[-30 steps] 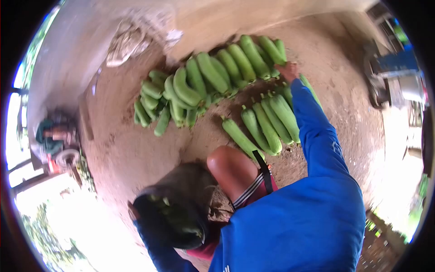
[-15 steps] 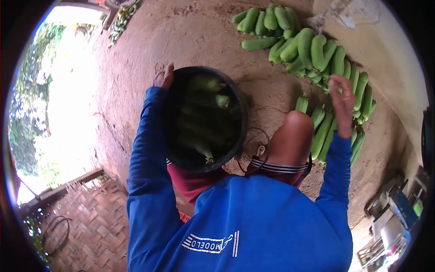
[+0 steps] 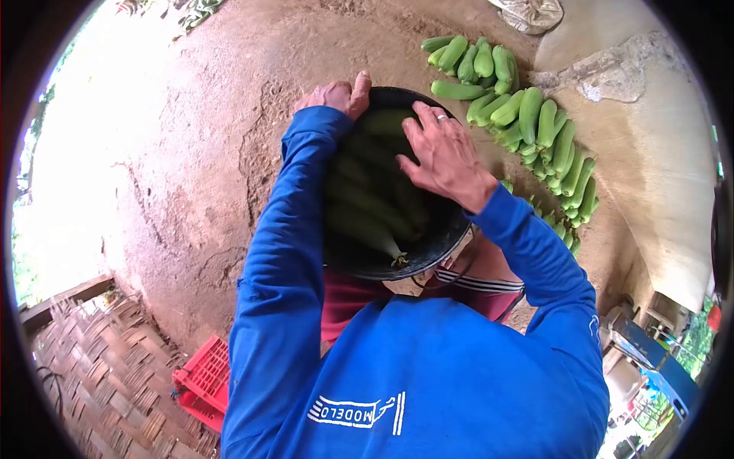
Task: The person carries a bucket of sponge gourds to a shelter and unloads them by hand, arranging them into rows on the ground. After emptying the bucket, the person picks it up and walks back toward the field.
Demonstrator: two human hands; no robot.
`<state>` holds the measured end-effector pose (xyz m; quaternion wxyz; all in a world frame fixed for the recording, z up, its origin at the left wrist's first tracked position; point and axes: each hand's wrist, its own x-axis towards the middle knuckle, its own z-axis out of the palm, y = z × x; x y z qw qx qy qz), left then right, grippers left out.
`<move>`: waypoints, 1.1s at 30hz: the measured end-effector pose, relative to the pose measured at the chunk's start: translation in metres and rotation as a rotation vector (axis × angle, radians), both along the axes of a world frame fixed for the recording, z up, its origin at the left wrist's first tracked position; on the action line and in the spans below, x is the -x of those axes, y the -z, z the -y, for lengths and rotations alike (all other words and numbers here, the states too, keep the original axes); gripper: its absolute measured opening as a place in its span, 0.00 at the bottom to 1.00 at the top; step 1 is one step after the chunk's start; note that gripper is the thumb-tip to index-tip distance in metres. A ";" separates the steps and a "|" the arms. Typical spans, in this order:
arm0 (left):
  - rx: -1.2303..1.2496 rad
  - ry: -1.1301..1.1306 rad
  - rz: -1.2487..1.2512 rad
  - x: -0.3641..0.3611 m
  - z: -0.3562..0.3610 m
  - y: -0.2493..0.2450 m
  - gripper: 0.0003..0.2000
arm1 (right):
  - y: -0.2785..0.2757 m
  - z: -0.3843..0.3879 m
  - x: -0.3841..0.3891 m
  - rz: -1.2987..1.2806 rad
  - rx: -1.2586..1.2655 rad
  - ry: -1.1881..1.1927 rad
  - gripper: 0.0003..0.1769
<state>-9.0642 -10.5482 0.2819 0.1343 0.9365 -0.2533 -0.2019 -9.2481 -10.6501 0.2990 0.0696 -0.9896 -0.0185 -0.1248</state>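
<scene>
While the woven mat [image 3: 99, 367] and the red crate [image 3: 205, 379] sit at the lower left of the frame, the work I am watching is at the centre. The left hand [image 3: 336, 96] is clenched on the far rim of the black bucket [image 3: 367, 268], the same hold it had half a second ago. The bucket rests against the person's lap on the dirt floor [image 3: 206, 153]. It holds several long green gourds [image 3: 367, 210] lying side by side, one stem end pointing at the near rim.

The right hand [image 3: 443, 157] has changed most. Half a second ago it was raised, empty, over the heap at the right; now it is over the bucket's mouth, palm down, fingers spread and released, holding nothing. The gourds in the bucket lie directly under it and just left of it; I cannot tell whether the fingertips touch them.

Further right, the pile of gourds [image 3: 535, 122] lies on the floor in rows, well apart from both hands, running along the foot of the concrete wall [image 3: 650, 168].
</scene>
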 end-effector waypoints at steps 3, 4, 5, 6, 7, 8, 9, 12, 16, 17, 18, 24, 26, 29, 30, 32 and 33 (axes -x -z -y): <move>0.052 -0.005 0.019 -0.004 -0.007 0.004 0.35 | 0.020 -0.011 -0.025 -0.109 0.282 0.129 0.19; 0.070 0.002 0.017 -0.004 -0.011 0.004 0.34 | 0.018 -0.019 -0.031 -0.216 0.299 0.187 0.19; 0.091 0.019 0.017 -0.003 -0.010 0.003 0.34 | 0.015 -0.020 -0.034 -0.322 0.316 0.259 0.19; 0.116 0.038 0.013 -0.001 -0.009 0.000 0.34 | 0.034 -0.016 -0.028 -0.152 0.415 0.210 0.21; 0.097 0.008 0.018 0.001 -0.009 -0.003 0.33 | 0.041 -0.012 -0.024 0.136 0.602 0.080 0.22; 0.077 -0.023 0.026 0.002 -0.009 -0.005 0.33 | 0.047 -0.008 -0.027 -0.155 0.502 0.138 0.21; 0.093 -0.004 0.025 0.001 -0.008 -0.004 0.33 | 0.034 -0.014 -0.035 -0.438 0.385 0.198 0.21; 0.109 -0.012 0.073 -0.002 -0.007 0.006 0.33 | 0.028 0.003 -0.011 -0.069 0.256 0.093 0.27; 0.077 -0.004 0.064 -0.001 -0.006 0.004 0.33 | -0.033 0.043 0.004 -0.346 -0.308 0.049 0.31; 0.080 -0.003 0.063 0.000 -0.006 0.001 0.33 | -0.045 0.053 0.010 -0.450 -0.511 0.114 0.30; 0.077 -0.009 0.064 0.002 -0.006 -0.003 0.33 | -0.046 0.063 0.025 -0.449 -0.510 0.119 0.30; 0.053 -0.020 0.087 -0.002 0.000 0.007 0.32 | 0.008 0.119 0.066 0.084 -1.644 0.698 0.29; 0.060 -0.015 0.094 0.000 0.001 0.004 0.32 | 0.069 0.159 0.059 0.016 -1.693 0.761 0.30; 0.052 -0.014 0.113 0.003 0.000 0.003 0.31 | 0.146 0.193 0.047 -0.094 -1.677 0.894 0.31; 0.042 -0.014 0.123 0.003 0.000 0.003 0.31 | 0.163 0.199 0.043 -0.132 -1.608 0.971 0.32; 0.038 -0.021 0.138 0.004 0.000 0.003 0.31 | 0.191 0.207 0.037 -0.114 -1.615 0.961 0.33; 0.034 -0.030 0.142 0.004 0.000 0.002 0.31 | 0.190 0.207 0.032 -0.104 -1.619 0.958 0.33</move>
